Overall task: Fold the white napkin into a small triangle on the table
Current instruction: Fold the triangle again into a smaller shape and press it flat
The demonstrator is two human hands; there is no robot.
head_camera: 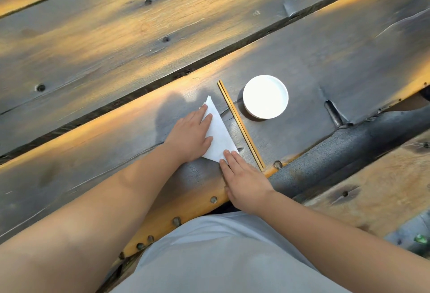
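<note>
We see the napkin (220, 135) lying flat on the table (314, 64), near its front edge, already folded into a narrow triangle. Its long axis runs from upper left to lower right in the view: one sharp tip points away from us toward the far planks, and the broader end lies toward the near edge, with a corner by the chopsticks (240, 125).

Our left hand (189, 135) rests palm down on the napkin's left side, fingers stretched out and slightly spread, pressing the paper flat rather than gripping it. Our right hand (244, 181) lies flat too, fingers extended and close together, their tips on the napkin's near corner; it pinches nothing that we can make out.

The chopsticks lie as a pair just beside the napkin's right edge, roughly parallel to it and not touching it. A round white dish (265, 96) sits to their right, apart from the napkin.
</note>
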